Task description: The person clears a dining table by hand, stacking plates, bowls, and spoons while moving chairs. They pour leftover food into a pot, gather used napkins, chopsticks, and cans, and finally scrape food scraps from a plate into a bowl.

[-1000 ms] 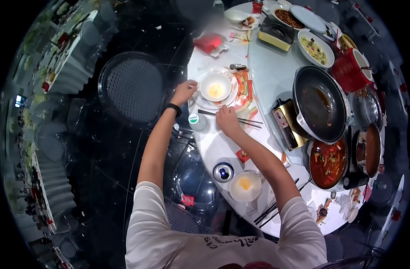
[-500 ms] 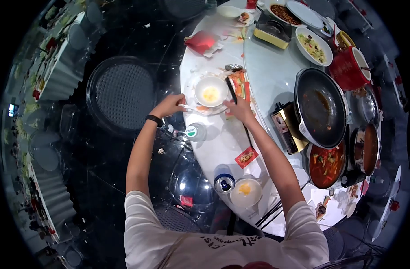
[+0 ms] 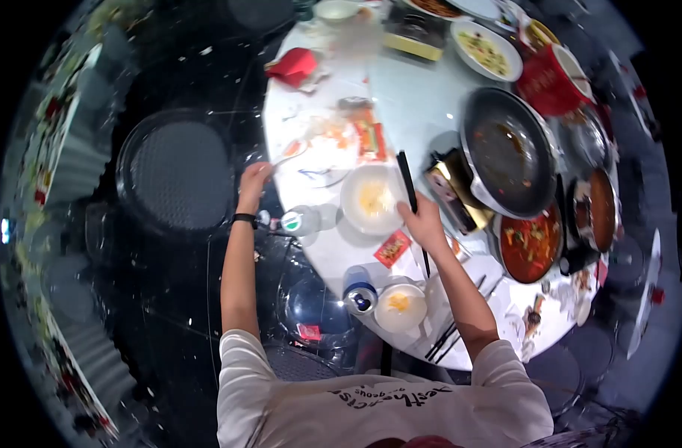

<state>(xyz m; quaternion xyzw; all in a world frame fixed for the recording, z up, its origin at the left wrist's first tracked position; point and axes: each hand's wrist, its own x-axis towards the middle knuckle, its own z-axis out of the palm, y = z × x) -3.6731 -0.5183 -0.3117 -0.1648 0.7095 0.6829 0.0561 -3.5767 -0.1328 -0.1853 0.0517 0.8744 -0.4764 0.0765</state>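
My left hand (image 3: 257,179), with a black band at the wrist, is closed on the handle of a pale spoon (image 3: 291,153) near the table's left edge. Close to the spoon's tip lies a plate with food scraps (image 3: 330,145). A white bowl (image 3: 360,216) with yellowish remains is gripped at its right rim by my right hand (image 3: 424,222). Black chopsticks (image 3: 407,179) are also in that hand, running along the bowl's side. Below the bowl lies a red packet (image 3: 392,249). A bottle with a green-and-white cap (image 3: 292,222) stands to its left.
A second bowl (image 3: 401,319) and a blue can (image 3: 360,299) stand near the table's front edge. To the right are a black wok (image 3: 505,149), a gold-sided stove (image 3: 449,190) and a pot of red soup (image 3: 531,243). Chairs (image 3: 177,175) surround the table.
My right hand has lifted the white bowl off the plate and brought it right and nearer to me. My left hand has moved left with the spoon. The view has shifted.
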